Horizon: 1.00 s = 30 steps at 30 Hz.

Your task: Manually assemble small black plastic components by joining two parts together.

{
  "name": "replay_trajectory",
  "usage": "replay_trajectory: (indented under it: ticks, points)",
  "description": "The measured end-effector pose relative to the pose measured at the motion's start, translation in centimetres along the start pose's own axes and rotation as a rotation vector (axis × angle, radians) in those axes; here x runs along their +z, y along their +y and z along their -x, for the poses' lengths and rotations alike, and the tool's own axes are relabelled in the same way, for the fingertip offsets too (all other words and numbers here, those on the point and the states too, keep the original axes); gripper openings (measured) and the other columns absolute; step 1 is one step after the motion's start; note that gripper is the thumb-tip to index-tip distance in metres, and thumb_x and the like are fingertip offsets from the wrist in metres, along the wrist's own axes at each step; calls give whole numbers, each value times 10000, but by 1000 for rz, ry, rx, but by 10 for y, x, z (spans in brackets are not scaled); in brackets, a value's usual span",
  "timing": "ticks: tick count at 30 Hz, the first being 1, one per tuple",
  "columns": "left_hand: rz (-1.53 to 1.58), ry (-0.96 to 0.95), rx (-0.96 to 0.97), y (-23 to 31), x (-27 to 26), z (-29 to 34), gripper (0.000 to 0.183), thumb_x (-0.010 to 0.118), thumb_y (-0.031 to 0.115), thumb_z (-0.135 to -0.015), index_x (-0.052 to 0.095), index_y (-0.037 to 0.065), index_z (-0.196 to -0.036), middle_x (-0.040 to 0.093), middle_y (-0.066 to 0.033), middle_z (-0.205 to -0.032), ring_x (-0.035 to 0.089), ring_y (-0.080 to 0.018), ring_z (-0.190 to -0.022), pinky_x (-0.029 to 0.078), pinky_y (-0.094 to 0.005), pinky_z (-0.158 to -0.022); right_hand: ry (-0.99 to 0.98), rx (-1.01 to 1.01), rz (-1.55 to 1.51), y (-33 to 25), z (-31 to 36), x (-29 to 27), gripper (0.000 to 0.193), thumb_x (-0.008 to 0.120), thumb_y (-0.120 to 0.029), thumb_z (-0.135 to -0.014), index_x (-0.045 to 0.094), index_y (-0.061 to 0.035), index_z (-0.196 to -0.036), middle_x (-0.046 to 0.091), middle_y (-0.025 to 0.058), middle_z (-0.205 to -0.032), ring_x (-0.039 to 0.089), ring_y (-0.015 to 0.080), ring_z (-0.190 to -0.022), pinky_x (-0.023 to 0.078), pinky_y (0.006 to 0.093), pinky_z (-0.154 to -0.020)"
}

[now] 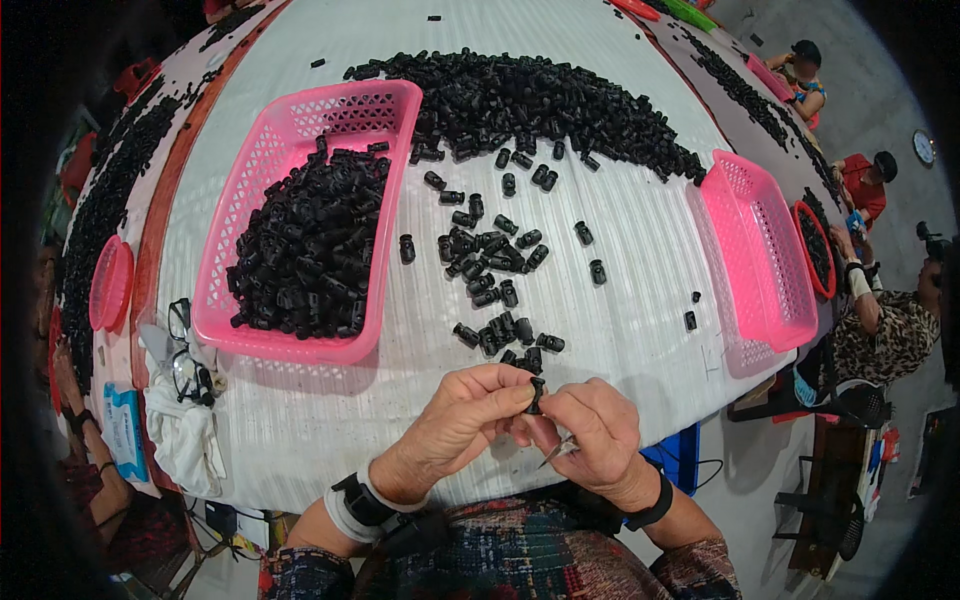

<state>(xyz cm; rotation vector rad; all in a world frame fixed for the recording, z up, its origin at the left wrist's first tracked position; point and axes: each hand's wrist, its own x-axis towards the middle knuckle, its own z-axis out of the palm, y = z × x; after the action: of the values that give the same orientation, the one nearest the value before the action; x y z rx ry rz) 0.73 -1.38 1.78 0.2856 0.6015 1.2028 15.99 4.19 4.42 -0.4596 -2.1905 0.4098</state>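
My left hand [465, 412] is closed, with thumb and fingers pinching a small black plastic cord lock [537, 392] upright. Close against it, my right hand [597, 425] is closed too. A small pointed metal blade [553, 455] sticks out below its curled fingers; the handle is hidden. The right fingertips meet the left ones at the cord lock. Just beyond my hands lie loose black cord locks [506, 328]. Farther on, a looser cluster of them [490, 252] leads toward a big dark heap [540, 105].
To the left a pink perforated basket [290, 347] holds many cord locks. Another pink basket [745, 250] stands at the right edge of the white-covered table [640, 330]. Eyeglasses [187, 372] rest on a white cloth [187, 440] at left. Other people [895, 320] sit at neighbouring tables.
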Motion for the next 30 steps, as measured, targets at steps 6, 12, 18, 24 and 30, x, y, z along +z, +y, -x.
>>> replay_trajectory:
  ticks: [6, 12, 18, 24, 30]
  points:
    - [-19, -24, -5, 0, -3, -3, 177, 558, 117, -852, 564, -16, -967, 611, -78, -818, 590, -119, -659, 496, -233, -581, -35, -20, 4, 4, 1, -1, 375, 650, 5, -460, 581, 9, -828, 536, 84, -722, 508, 201, -536, 388, 290, -449]
    - [16, -4, -5, -3, -4, -5, 174, 552, 108, -854, 559, -19, -974, 607, -87, -845, 582, -119, -656, 498, -242, -583, -43, 9, -47, 6, 4, -1, 369, 649, 8, -443, 576, -1, -805, 535, 82, -716, 508, 199, -535, 388, 293, -448]
    - [102, -46, -27, -1, -4, -3, 185, 534, 106, -865, 548, -18, -1002, 600, -95, -881, 583, -126, -694, 505, -244, -588, 24, 133, -115, -1, 1, 2, 423, 691, 32, -489, 562, 5, -891, 561, 99, -735, 556, 216, -587, 445, 286, -481]
    - [149, -112, -15, -3, -9, -4, 206, 522, 103, -871, 539, -25, -1031, 599, -110, -916, 595, -141, -725, 517, -254, -597, 17, 104, -121, -2, -4, 3, 293, 714, 11, -634, 542, 3, -871, 553, 83, -696, 505, 152, -537, 405, 241, -452]
    - [151, -77, 3, -4, -6, -4, 192, 514, 95, -867, 538, -34, -1006, 616, -127, -861, 633, -192, -713, 529, -254, -590, 11, 128, -123, -3, -2, 3, 393, 705, 31, -540, 559, 10, -905, 566, 103, -723, 566, 207, -592, 454, 275, -487]
